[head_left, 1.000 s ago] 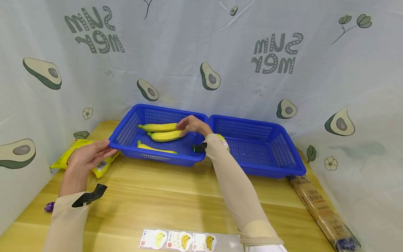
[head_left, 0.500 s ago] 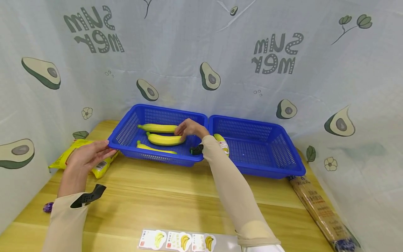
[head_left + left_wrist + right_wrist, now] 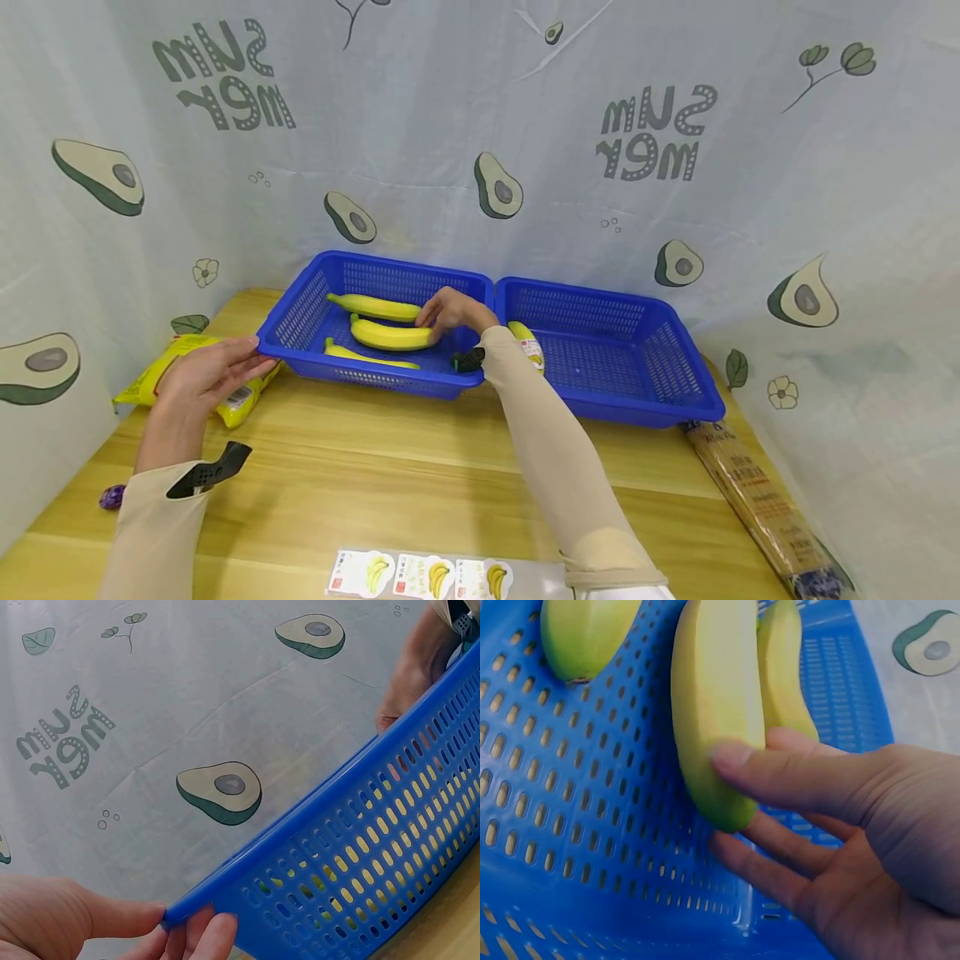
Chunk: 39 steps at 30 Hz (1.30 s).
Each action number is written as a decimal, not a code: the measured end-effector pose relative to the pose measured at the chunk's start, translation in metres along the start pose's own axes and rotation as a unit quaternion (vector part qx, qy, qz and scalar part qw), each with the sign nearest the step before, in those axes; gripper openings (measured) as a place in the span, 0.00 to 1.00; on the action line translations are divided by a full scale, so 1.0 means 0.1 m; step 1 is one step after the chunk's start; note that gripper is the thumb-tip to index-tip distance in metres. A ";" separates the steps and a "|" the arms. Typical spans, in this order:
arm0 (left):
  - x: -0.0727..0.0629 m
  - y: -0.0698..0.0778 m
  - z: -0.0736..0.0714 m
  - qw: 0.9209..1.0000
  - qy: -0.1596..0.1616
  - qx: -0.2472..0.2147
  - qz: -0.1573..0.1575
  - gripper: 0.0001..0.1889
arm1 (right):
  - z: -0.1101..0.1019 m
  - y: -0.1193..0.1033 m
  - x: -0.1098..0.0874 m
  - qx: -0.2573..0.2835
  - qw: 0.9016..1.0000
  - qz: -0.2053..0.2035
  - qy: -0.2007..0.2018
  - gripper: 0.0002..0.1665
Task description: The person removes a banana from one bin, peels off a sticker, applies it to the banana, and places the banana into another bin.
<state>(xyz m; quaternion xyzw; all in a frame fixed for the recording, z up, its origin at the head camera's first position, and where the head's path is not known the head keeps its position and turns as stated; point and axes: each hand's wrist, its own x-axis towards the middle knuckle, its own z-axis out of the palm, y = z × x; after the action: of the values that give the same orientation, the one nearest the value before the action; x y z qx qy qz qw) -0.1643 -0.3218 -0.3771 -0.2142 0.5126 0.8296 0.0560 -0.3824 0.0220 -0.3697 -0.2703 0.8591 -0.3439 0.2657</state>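
**A:** What does the head view tell you first?

**B:** Your left hand (image 3: 206,367), left of centre, pinches the near-left corner of the left basket (image 3: 300,357). Your right hand (image 3: 457,310), mid-frame, grips the right end of the middle banana (image 3: 386,335), which lies inside that basket between the back banana (image 3: 375,307) and the front banana (image 3: 367,357).

**A:** Why hold things there?

**B:** Your left grip probably steadies the basket on the desk (image 3: 352,467). You likely take the banana's right end because your right arm comes in from that side.

**A:** And the left wrist view?

**B:** At the lower left, your thumb presses the rim and your fingers curl beneath it, with only the plastic between. Yellow shows through the slots at the right; you can't tell which banana that is.

**A:** Then the right wrist view?

**B:** The middle banana runs from top centre down to its green tip between your thumb and fingers. Your thumb presses its near face; your index passes behind, towards the back banana at upper right. Your lower fingers spread loosely just beside the tip, and you can't tell whether they touch. The front banana sits apart, upper left.
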 end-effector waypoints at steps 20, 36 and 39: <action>0.00 0.00 0.00 0.999 -0.018 -0.029 -0.015 0.10 | -0.21 -0.02 -0.33 0.115 0.989 -0.076 0.052 0.18; 0.04 0.00 -0.07 0.998 -0.041 -0.051 -0.022 0.15 | -0.40 -0.14 -0.73 0.134 0.982 -0.119 0.055 0.17; 0.04 0.00 -0.06 0.997 -0.048 -0.051 -0.025 0.15 | -0.43 -0.16 -0.85 0.135 0.980 -0.135 0.061 0.17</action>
<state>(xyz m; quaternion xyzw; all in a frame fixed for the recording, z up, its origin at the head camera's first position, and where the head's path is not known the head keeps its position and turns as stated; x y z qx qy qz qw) -0.1664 -0.3278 -0.3815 -0.1890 0.4605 0.8626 0.0903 -0.3450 0.0858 -0.3079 -0.3238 0.7751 -0.5052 0.1980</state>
